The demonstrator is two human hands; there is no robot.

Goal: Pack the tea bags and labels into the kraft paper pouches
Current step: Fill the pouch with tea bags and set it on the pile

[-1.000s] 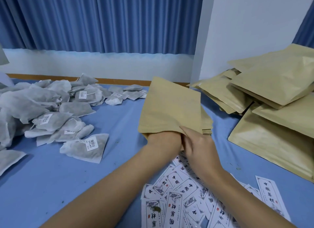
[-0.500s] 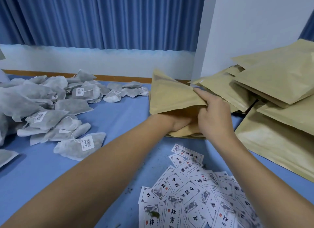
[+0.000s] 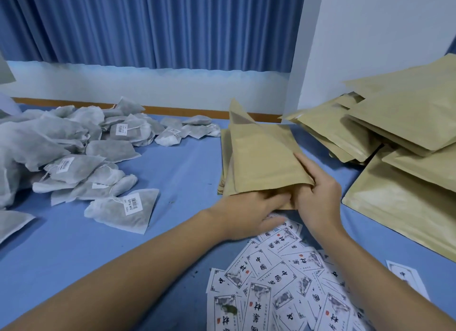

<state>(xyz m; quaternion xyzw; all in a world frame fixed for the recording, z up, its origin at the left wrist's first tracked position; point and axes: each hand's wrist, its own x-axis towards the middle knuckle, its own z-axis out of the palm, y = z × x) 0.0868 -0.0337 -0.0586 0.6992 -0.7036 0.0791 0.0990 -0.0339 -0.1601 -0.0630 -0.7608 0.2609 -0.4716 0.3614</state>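
Observation:
A kraft pouch [image 3: 261, 158] lies tilted over a flat stack of empty pouches [image 3: 222, 158], its open mouth facing me. My right hand [image 3: 318, 195] grips the upper lip of the mouth, index finger laid along the top face. My left hand [image 3: 249, 212] has its fingers in the mouth and holds the lower lip, thumb underneath. Grey tea bags [image 3: 74, 153] are heaped at the left; the nearest tea bag [image 3: 123, 210] bears a barcode tag. Printed labels [image 3: 283, 281] are scattered under my forearms.
Filled kraft pouches [image 3: 394, 133] are piled at the right against a white wall [image 3: 382, 34]. A blue cloth [image 3: 74, 256] covers the table. Blue curtains [image 3: 148, 22] hang behind.
The pouch, raised and turned half a second ago, has come back down with its mouth toward me. Both hands moved nearer me and now hold the mouth apart.

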